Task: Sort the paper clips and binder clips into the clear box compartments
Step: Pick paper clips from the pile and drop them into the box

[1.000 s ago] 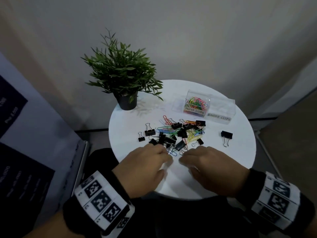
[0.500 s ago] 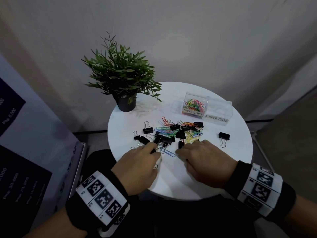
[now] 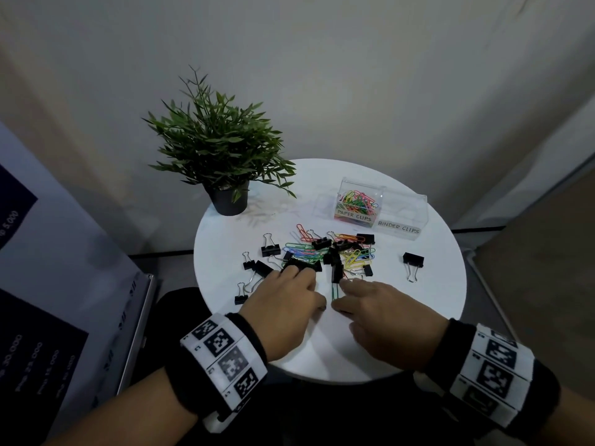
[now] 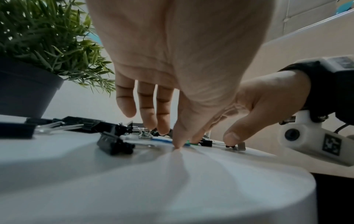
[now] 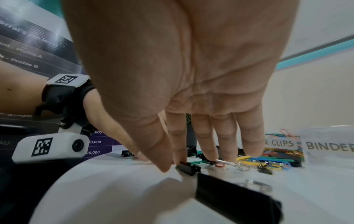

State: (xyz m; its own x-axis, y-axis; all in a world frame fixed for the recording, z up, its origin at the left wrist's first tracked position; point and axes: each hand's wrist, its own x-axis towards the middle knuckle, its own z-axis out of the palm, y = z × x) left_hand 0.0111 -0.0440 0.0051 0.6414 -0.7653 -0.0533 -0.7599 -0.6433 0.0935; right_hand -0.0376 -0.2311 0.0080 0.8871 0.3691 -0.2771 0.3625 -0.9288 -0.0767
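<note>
A mixed pile (image 3: 331,252) of coloured paper clips and black binder clips lies mid-table. Behind it stands the clear box: its "PAPER CLIPS" compartment (image 3: 357,204) holds coloured clips, and its "BINDER CLIPS" compartment (image 3: 402,217) looks empty. My left hand (image 3: 302,278) reaches into the pile's near left edge with straight fingers; its thumb presses the table by a blue paper clip (image 4: 161,140). My right hand (image 3: 341,296) lies beside it, fingers straight on the clips. Its index tip touches a small black binder clip (image 5: 188,166). A green paper clip (image 3: 335,292) lies between the hands.
A potted plant (image 3: 225,156) stands at the back left of the round white table (image 3: 402,317). One binder clip (image 3: 413,260) lies alone on the right. Several binder clips (image 3: 257,268) are scattered left of the pile. A large binder clip (image 5: 235,201) lies under my right palm.
Both hands have slid forward from the table's near edge into the pile. Binder clips on the left are spread further apart, and a green paper clip now lies between the hands.
</note>
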